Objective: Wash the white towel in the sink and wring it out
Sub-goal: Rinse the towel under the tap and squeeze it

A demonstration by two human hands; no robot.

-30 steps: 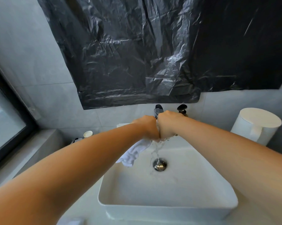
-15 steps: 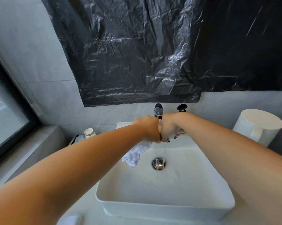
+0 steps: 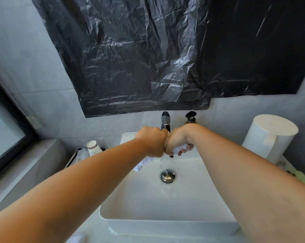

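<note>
Wringing goes on: left hand & right hand, fists pressed together over the sink, both clenched tight on the white towel, its tail hanging below the left fist. Vs a sec ago the runoff has thinned from a stream to drips near the drain, so prob. nearly wrung out.

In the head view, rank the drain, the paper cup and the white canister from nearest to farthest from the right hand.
Measured from the right hand, which grips the white towel:
1. Drain: just below the hand, in the sink.
2. Paper cup: off to the left, beside the sink.
3. White canister: far right, on the counter.
</note>
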